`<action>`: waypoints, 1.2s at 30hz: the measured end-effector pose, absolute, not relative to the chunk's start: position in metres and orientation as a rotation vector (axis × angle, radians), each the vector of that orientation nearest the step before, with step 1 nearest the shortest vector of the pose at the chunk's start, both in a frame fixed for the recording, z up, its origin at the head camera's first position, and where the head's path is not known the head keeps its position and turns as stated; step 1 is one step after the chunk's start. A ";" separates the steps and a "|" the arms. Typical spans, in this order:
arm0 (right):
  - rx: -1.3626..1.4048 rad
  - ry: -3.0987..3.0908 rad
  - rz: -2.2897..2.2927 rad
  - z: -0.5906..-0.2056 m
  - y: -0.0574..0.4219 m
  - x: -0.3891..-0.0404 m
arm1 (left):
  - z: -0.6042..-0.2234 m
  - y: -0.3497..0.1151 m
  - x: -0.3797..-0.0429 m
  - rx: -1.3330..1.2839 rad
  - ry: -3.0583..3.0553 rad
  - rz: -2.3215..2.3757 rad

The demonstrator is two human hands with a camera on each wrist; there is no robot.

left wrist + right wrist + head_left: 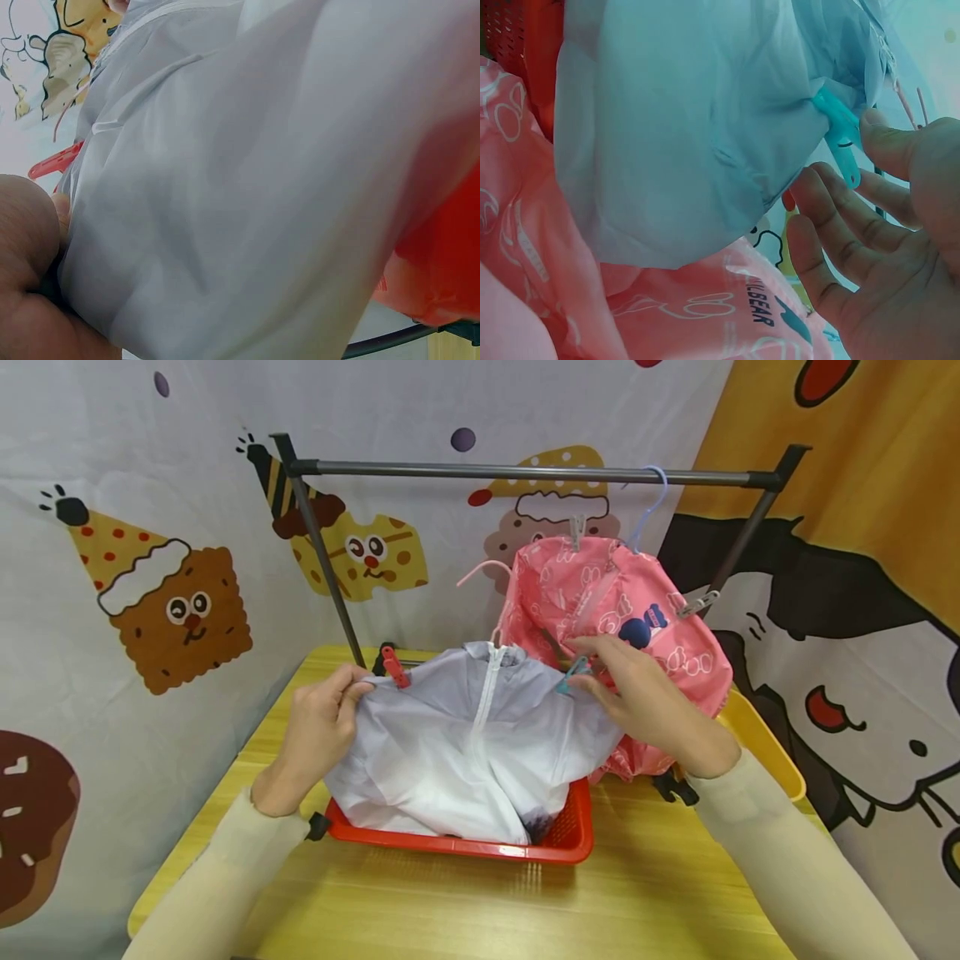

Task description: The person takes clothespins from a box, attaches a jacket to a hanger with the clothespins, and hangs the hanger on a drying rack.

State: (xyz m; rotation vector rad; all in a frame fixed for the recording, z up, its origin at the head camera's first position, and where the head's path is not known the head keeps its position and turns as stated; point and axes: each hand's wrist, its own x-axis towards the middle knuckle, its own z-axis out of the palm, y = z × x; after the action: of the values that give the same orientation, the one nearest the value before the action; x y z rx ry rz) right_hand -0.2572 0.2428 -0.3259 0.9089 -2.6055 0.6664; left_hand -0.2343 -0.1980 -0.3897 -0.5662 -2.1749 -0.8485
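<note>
A grey-to-white zip jacket spreads over a red basket, a pink hanger hook rising behind its collar. My left hand pinches the jacket's shoulder at the left, close beside a red clothespin clipped on the fabric. On the other shoulder sits a teal clothespin. Around that clothespin my right hand is spread, thumb right at its handle and the fingers loosely bent, as the right wrist view shows. In the left wrist view the jacket fills most of the frame.
Behind stands a dark metal rack. A pink patterned garment hangs on it from a blue hanger, held by grey clothespins. Partly behind that garment is a yellow tray. Everything stands on a wooden table.
</note>
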 end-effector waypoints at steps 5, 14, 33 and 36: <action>0.899 -2.572 0.697 -0.330 0.247 -0.257 | -0.389 -0.198 -0.233 -0.559 -2.176 -0.875; 0.925 -2.538 0.675 -0.342 0.259 -0.257 | -0.386 -0.199 -0.233 -0.556 -2.178 -0.876; 0.919 -2.530 0.772 -0.364 0.265 -0.255 | -0.385 -0.199 -0.234 -0.547 -2.191 -0.873; 0.903 -2.547 0.799 -0.367 0.265 -0.253 | -0.385 -0.200 -0.234 -0.548 -2.191 -0.870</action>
State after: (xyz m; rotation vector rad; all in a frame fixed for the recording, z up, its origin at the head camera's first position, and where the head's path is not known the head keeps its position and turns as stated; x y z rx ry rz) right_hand -0.2534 0.2650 -0.3666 0.9030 -2.5473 0.7995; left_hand -0.2342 -0.1996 -0.3851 -0.5484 -2.1910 -0.8701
